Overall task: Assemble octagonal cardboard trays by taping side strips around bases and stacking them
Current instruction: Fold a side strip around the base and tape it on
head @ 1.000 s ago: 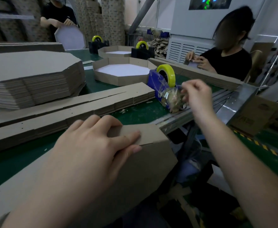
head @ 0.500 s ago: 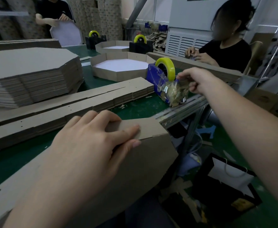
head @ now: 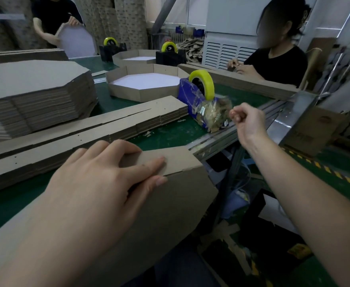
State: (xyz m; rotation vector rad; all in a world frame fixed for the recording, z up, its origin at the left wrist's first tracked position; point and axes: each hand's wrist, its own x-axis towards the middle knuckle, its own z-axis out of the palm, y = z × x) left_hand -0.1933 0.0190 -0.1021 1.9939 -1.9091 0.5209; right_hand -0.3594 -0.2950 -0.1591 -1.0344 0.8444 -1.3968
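While the left hand (head: 99, 183) presses the side strip (head: 170, 160) flat-fingered against the base (head: 170, 214) at the counter's (head: 170, 137) near edge, the right hand (head: 248, 119) pinches what seems a tape end (head: 232, 114) by the tape dispenser (head: 192, 98) at far right, which next needs tearing off and laying across that joint.

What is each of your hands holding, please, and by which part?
The left hand presses the brown cardboard side strip at its folded corner. The right hand pinches beside the blue tape dispenser; what it pinches cannot be told.
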